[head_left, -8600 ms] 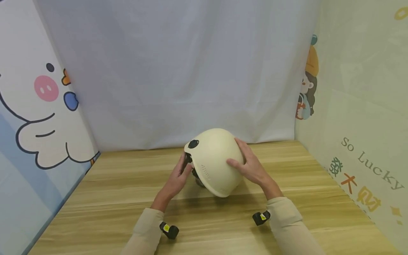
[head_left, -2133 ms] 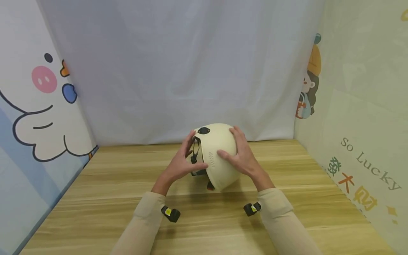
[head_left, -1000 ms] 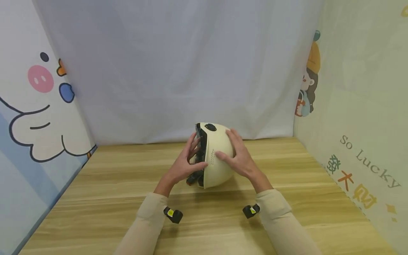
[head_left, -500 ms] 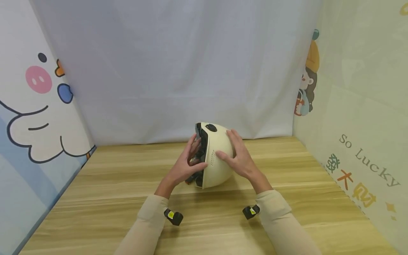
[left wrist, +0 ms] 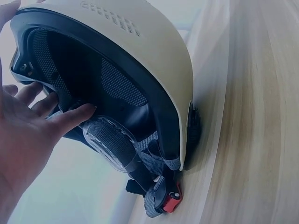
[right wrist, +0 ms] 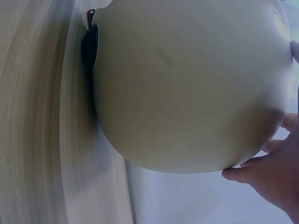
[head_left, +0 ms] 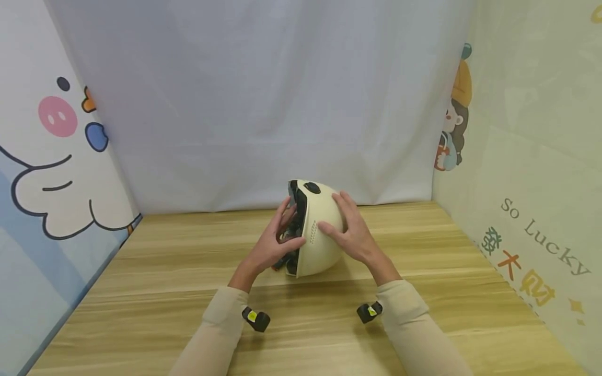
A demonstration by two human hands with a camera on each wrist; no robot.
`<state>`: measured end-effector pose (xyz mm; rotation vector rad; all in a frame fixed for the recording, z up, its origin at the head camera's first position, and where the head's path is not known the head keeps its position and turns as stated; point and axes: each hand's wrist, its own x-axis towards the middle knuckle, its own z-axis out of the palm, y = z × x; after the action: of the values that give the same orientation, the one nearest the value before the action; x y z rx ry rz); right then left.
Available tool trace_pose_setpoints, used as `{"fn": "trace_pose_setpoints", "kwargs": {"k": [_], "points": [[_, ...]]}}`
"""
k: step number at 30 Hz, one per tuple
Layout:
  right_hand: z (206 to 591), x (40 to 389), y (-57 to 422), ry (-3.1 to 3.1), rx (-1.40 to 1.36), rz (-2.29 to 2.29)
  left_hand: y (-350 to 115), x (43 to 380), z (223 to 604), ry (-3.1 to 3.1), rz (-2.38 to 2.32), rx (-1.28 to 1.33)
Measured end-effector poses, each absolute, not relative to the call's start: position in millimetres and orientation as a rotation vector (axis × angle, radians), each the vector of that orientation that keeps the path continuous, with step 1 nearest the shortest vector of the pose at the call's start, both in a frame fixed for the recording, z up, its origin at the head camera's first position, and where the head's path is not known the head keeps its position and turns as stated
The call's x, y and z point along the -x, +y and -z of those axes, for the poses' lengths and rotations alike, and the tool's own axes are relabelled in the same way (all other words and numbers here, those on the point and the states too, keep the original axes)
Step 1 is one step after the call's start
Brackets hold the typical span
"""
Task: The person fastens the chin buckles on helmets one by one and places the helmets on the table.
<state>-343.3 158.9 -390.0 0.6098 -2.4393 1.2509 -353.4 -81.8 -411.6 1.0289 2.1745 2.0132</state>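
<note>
A cream helmet (head_left: 322, 235) rests on the wooden table, its opening turned left and its dome right. My left hand (head_left: 270, 243) is at the opening: the thumb lies at the near rim beside the vent holes, and the other fingers reach into the opening. The left wrist view shows the dark padded liner (left wrist: 124, 84), chin strap (left wrist: 112, 142) and red buckle (left wrist: 172, 201) hanging at the opening. My right hand (head_left: 355, 235) holds the dome from the right, thumb and fingers spread over the shell. The right wrist view shows mostly smooth shell (right wrist: 187, 93).
The wooden table (head_left: 164, 282) extends around the helmet. Behind it hangs a pale grey curtain (head_left: 268, 104). Printed cartoon panels stand at left (head_left: 56, 172) and right (head_left: 531, 156). A small black camera sits at each wrist, the left camera (head_left: 256, 318) and right camera (head_left: 369, 312).
Since the earliest frame the helmet has turned so its opening faces left, and my left hand has shifted along the rim. Over the last second both hands and helmet are nearly still.
</note>
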Motion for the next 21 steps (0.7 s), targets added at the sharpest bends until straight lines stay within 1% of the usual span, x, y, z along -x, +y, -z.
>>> {"fn": "trace_pose_setpoints", "kwargs": {"k": [7, 9, 13, 15, 21], "points": [[393, 345, 159, -2.431, -0.601, -1.259, -84, 351, 413, 2.245, -2.09, -0.993], [395, 345, 158, -2.434, -0.598, -1.268, -86, 352, 415, 2.291, -2.214, -0.914], [395, 345, 157, -2.437, -0.596, -1.279, -97, 357, 419, 2.401, -2.381, -0.675], [394, 344, 158, -2.438, -0.588, -1.275, -102, 359, 422, 2.46, -2.331, -0.587], [393, 345, 159, -2.443, -0.579, -1.271, -110, 361, 434, 2.557, -2.046, -0.431]]}}
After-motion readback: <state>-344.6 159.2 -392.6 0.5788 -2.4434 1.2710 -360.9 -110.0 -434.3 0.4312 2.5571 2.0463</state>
